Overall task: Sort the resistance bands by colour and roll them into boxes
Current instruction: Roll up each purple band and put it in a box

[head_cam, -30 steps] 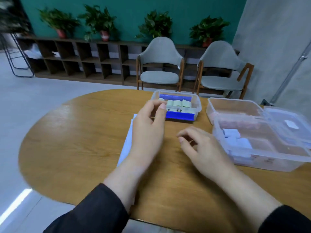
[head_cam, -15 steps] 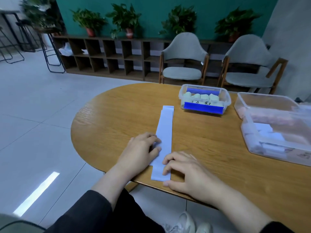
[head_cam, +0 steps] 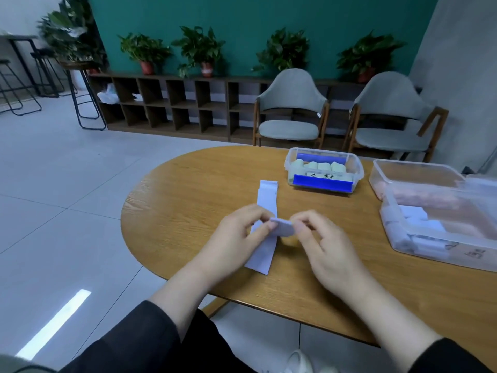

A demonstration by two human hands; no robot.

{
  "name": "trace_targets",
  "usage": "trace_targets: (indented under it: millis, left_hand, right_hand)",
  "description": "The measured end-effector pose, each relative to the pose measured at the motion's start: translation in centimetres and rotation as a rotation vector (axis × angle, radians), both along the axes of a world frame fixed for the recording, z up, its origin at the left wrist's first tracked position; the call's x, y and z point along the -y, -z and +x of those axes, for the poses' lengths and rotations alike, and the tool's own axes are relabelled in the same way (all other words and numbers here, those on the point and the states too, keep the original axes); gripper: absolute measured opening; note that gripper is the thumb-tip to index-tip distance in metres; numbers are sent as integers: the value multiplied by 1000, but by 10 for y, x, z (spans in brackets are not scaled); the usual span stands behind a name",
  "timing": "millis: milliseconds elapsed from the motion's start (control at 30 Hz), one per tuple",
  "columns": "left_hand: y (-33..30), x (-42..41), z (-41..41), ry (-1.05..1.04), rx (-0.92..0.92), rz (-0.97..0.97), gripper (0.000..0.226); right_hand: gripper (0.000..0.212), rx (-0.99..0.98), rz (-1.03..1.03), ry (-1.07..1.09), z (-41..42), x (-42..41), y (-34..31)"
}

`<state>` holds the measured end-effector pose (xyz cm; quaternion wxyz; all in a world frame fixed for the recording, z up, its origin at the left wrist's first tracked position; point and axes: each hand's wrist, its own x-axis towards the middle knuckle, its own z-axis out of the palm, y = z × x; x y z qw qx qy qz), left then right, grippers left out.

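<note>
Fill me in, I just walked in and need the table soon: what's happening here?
A person is rolling a pale blue resistance band on the wooden table. The left hand and right hand pinch the rolled end between them. A small box holds pale green rolls; a larger box at the right holds blue ones.

1. Left hand [head_cam: 239, 238] and right hand [head_cam: 325, 243]: fingertips motion-blurred where they pinch the pale blue band [head_cam: 266, 195]; grip detail unclear.
2. Band's middle stretch hidden behind both hands.
3. Large clear box [head_cam: 441, 238], right: cut off by frame edge; contents hazy through its wall.
4. Small clear box [head_cam: 324, 170], far: label writing too small to read.
</note>
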<state>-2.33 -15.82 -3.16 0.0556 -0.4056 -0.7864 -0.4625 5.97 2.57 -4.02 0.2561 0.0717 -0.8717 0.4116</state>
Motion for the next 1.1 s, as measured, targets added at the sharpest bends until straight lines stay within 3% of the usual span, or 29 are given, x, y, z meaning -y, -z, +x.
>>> trace_targets:
  millis: [100,233,333,433,600,700,767,833,967,1100]
  left_hand:
    - [-42,-23,-3,9,116,136,19]
    - [-94,-56,-4,55,158,341,16]
    - [-125,-76,-4,57,176,421,19]
    - [-144,-94,-7,44,178,467,21]
    - [-144,-137,-25,-2,265,446,24]
    - [-112,-165,-44,-66,342,214,20]
    - [-77,-173,-48,-142,326,-80,35]
    - [-39,-170,-40,-200,221,-244,44]
    - [28,-153,3,-193,77,-305,37]
    - [57,-149,20,-73,-88,-380,31]
  right_hand:
    - [21,37,-277,-49,-2,-8,-14]
    - [21,94,-433,-34,-3,-17,-23]
    - [11,114,-473,47,8,-26,-28]
    - [21,149,-484,120,25,-36,-28]
    - [14,148,-595,149,46,-57,-31]
    - [14,251,-488,246,48,-80,-12]
    - [18,359,-249,324,56,-91,10]
    - [28,360,-14,366,66,-99,31]
    - [44,390,125,425,73,-105,53]
    - [43,430,259,398,68,-106,56]
